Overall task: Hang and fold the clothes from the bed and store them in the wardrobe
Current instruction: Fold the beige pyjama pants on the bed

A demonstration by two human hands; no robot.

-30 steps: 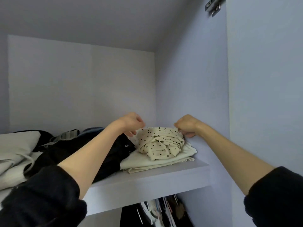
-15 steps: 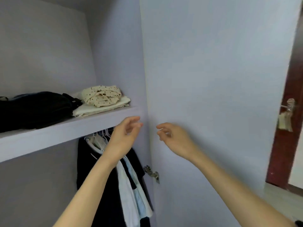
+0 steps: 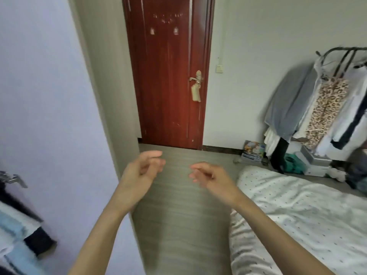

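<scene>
Head view: both hands are out front at centre frame, over the grey floor. The left hand has its fingers loosely curled and holds nothing; the right hand is the same, relaxed and holding nothing. They sit near each other, not touching. The bed, in dotted white, fills the lower right. The wardrobe door fills the left, hung clothes at its lower-left edge. A red-brown door stands top centre, and a clothes rack stands far right.
</scene>
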